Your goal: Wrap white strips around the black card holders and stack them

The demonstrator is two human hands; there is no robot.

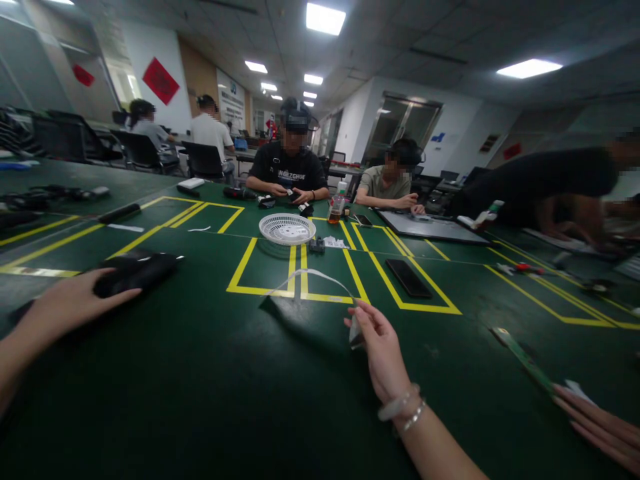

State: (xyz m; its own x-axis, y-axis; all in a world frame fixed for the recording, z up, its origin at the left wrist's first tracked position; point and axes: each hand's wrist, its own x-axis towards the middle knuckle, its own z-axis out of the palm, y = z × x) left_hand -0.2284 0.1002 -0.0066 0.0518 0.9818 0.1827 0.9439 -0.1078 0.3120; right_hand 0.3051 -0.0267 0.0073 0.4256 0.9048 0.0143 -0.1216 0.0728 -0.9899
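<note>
1. White thin strip (pixel 311 271) is over the green table (pixel 200 400), one end pinched between the right hand's (pixel 383 343) thumb and fingers
2. From this grip the strip bends away to the left, its long way going across the table
3. The left hand (pixel 70 300) is farther off, touching a black case (pixel 145 267); whether that grip is squeezing, one cannot tell

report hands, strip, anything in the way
Left hand at black object, grip unclear. Right hand pinching white strip. Strip arched over table. White basket beyond, apart.
</note>
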